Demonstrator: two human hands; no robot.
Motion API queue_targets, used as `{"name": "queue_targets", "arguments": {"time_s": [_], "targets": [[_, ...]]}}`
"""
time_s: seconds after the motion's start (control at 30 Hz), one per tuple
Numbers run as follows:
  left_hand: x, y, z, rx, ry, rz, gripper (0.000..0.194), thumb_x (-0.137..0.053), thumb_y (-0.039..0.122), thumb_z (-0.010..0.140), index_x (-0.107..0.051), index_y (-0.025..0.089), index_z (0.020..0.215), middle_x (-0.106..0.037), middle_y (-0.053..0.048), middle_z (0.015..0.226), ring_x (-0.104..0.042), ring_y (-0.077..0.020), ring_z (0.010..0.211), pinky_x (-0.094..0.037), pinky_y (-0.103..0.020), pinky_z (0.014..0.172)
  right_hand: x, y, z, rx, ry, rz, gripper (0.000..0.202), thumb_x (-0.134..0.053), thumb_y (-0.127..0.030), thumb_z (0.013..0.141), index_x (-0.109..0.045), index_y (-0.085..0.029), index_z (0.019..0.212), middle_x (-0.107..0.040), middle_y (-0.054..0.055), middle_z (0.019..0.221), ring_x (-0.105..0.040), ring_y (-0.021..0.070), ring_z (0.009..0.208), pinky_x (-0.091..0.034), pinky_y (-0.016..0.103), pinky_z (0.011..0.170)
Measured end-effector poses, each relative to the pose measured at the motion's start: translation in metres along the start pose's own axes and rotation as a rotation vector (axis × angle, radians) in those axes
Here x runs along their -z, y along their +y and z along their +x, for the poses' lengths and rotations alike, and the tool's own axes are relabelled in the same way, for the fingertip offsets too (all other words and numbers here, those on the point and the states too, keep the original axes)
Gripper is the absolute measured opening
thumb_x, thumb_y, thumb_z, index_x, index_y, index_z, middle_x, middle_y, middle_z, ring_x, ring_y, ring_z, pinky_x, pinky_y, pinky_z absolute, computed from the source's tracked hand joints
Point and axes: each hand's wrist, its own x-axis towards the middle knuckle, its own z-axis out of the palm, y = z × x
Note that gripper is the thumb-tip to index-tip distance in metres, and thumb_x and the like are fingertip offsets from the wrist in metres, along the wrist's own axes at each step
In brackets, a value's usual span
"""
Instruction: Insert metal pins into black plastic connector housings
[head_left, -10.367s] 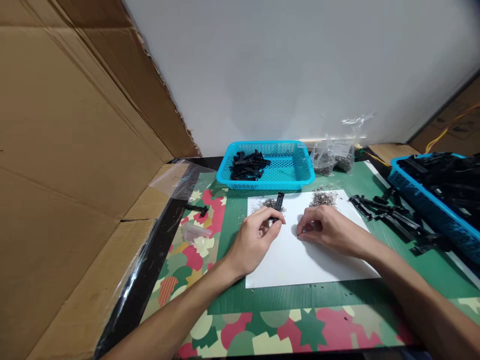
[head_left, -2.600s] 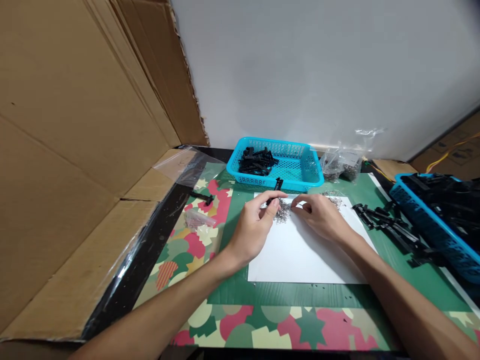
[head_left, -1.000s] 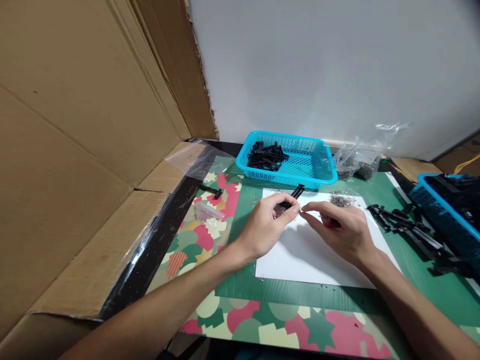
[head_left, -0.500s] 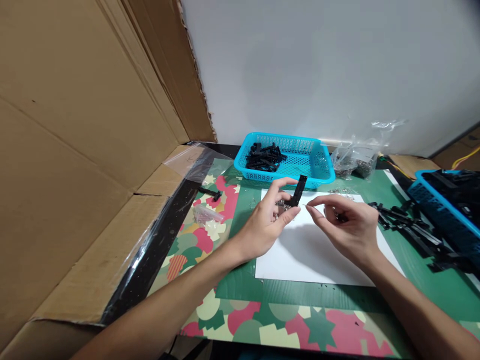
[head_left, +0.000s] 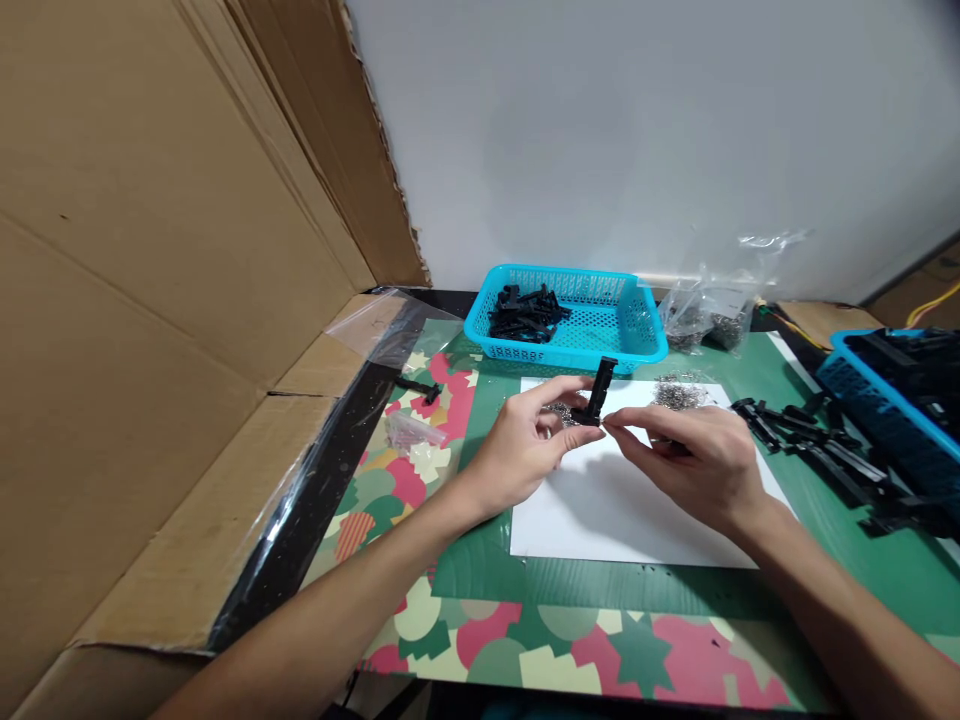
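My left hand (head_left: 525,440) grips a black plastic part (head_left: 601,385) between thumb and fingers, its long arm pointing up. Close against the lower end of that part, my right hand (head_left: 694,455) pinches with thumb and index finger. Whatever sits in that pinch is too small to name. Both hands are over a white sheet of paper (head_left: 592,515). Behind them on the paper lie small metal pieces, a pile (head_left: 679,392) behind my right hand and another (head_left: 559,412) partly hidden by my left.
A blue basket (head_left: 566,358) with black parts stands at the back, clear bags (head_left: 705,318) beside it. Loose black parts (head_left: 832,450) and a second blue basket (head_left: 870,385) are at right. On the left lie a black part (head_left: 420,388), a small plastic bag (head_left: 412,430) and cardboard (head_left: 225,520).
My right hand has moved left, bringing its fingertips up to the black plastic part. The part in my left hand has turned slightly more upright. The metal pile behind my right hand shows more.
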Motion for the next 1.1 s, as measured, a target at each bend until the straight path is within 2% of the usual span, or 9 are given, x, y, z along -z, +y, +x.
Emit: {"name": "queue_targets", "arguments": {"time_s": [0.13, 0.27, 0.4, 0.7, 0.8, 0.93, 1.1], "targets": [[0.000, 0.000, -0.001, -0.001, -0.003, 0.015, 0.042, -0.081, 0.029, 0.089, -0.071, 0.020, 0.129, -0.073, -0.007, 0.111, -0.062, -0.0108, 0.070, -0.042, -0.019, 0.050, 0.003, 0.000, 0.002, 0.035, -0.036, 0.041, 0.018, -0.065, -0.017, 0.099, -0.077, -0.022, 0.087, -0.057, -0.007, 0.047, -0.044, 0.0070, 0.038, -0.036, 0.022, 0.045], [0.000, -0.002, -0.001, -0.025, -0.018, 0.042, 0.041, -0.079, 0.030, 0.090, -0.071, 0.022, 0.130, -0.073, -0.005, 0.110, -0.058, -0.0088, 0.065, -0.044, -0.020, 0.052, 0.002, 0.001, 0.001, 0.030, -0.046, 0.041, 0.018, -0.065, -0.017, 0.098, -0.077, -0.021, 0.086, -0.061, -0.007, 0.048, -0.047, 0.0067, 0.038, -0.036, 0.022, 0.045], [0.001, -0.003, 0.000, -0.036, -0.015, 0.065, 0.040, -0.079, 0.028, 0.090, -0.071, 0.022, 0.129, -0.075, -0.006, 0.112, -0.064, -0.0118, 0.072, -0.049, -0.022, 0.057, 0.001, 0.003, 0.000, 0.033, -0.056, 0.061, 0.014, -0.067, -0.015, 0.097, -0.077, -0.020, 0.088, -0.062, -0.007, 0.050, -0.049, 0.0063, 0.039, -0.036, 0.021, 0.045], [0.004, -0.007, 0.002, -0.071, -0.009, 0.128, 0.044, -0.081, 0.026, 0.089, -0.072, 0.021, 0.132, -0.077, -0.007, 0.112, -0.070, -0.0165, 0.083, -0.057, -0.027, 0.070, -0.002, 0.007, -0.004, 0.014, -0.109, 0.051, 0.016, -0.064, -0.018, 0.099, -0.076, -0.022, 0.091, -0.066, -0.006, 0.052, -0.051, 0.0076, 0.040, -0.038, 0.021, 0.047], [0.005, -0.008, 0.002, -0.087, -0.001, 0.181, 0.043, -0.081, 0.026, 0.089, -0.073, 0.021, 0.132, -0.078, -0.007, 0.112, -0.069, -0.0161, 0.080, -0.057, -0.027, 0.070, -0.002, 0.009, -0.006, 0.022, -0.136, 0.059, 0.016, -0.063, -0.017, 0.099, -0.076, -0.022, 0.093, -0.070, -0.005, 0.056, -0.054, 0.0081, 0.042, -0.038, 0.022, 0.048], [0.009, -0.010, 0.002, -0.163, -0.005, 0.315, 0.041, -0.081, 0.024, 0.090, -0.073, 0.021, 0.131, -0.078, -0.007, 0.117, -0.060, -0.0121, 0.071, -0.054, -0.026, 0.067, -0.002, 0.011, -0.007, 0.034, -0.167, 0.070, 0.016, -0.060, -0.016, 0.100, -0.075, -0.021, 0.095, -0.075, -0.003, 0.063, -0.062, 0.0097, 0.047, -0.039, 0.023, 0.049], [0.013, -0.013, 0.003, -0.220, -0.035, 0.383, 0.042, -0.080, 0.024, 0.092, -0.072, 0.023, 0.133, -0.078, -0.006, 0.115, -0.057, -0.0113, 0.068, -0.053, -0.025, 0.066, -0.002, 0.010, -0.007, 0.043, -0.167, 0.080, 0.015, -0.061, -0.014, 0.099, -0.074, -0.019, 0.095, -0.070, -0.005, 0.058, -0.058, 0.0082, 0.044, -0.036, 0.023, 0.047]]}}
